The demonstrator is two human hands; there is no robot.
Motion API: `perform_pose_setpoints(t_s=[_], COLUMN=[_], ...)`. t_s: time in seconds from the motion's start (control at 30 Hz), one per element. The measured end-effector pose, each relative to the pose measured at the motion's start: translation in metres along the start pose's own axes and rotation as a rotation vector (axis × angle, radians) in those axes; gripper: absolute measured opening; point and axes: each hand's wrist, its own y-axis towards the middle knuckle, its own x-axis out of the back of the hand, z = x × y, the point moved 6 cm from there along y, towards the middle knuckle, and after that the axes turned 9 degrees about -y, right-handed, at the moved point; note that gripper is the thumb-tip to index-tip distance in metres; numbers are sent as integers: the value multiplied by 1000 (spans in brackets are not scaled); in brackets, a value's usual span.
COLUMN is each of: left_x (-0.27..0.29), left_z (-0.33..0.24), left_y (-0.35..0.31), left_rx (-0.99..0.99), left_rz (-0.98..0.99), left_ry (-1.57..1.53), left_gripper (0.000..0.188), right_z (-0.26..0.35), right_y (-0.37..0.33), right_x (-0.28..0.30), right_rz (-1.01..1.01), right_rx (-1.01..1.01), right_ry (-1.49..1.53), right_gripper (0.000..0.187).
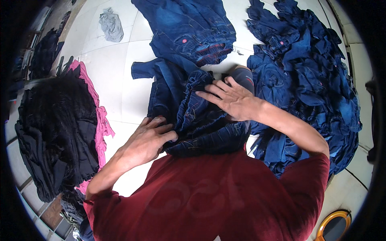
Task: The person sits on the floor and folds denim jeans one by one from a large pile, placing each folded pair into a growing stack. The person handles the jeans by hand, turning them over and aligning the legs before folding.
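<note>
Black garments (58, 128) against pink cloth (101, 124); crumpled grey cloth (111, 26); orange-rimmed round object (335, 227)

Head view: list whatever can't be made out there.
All in the head view:
Palm sides of the left hand and right hand: hidden by the hands' own backs.
Jeans under the hands: parts covered by fingers and folds.
Upper jeans: far end cut off by the top edge.
Denim pile: piece count hidden by overlap.
Yellow-rimmed object: cut off by the lower edge.
</note>
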Motion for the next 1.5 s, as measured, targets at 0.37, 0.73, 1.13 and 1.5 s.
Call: perform_pose_setpoints(t_s=[0.37,0.73,1.13,1.5], left_x=[9,8,270,603], left_z=[5,41,3,49], left_y=[-6,-13,-110,23], left_rx=[71,195,-271,180], left_rz=[-3,-39,-465,-934], left_ry=[-106,-34,267,436], left_gripper=[48,50,36,39], right_z=[-5,-8,-116,-332], right_y=[37,15,-76,56], right_x=[3,-17,285,511], right_rz=[-96,289,-376,-541], right_rx=[261,144,227,-614], right_ry=[-36,-159,166,-677], right_gripper=[53,43,36,26])
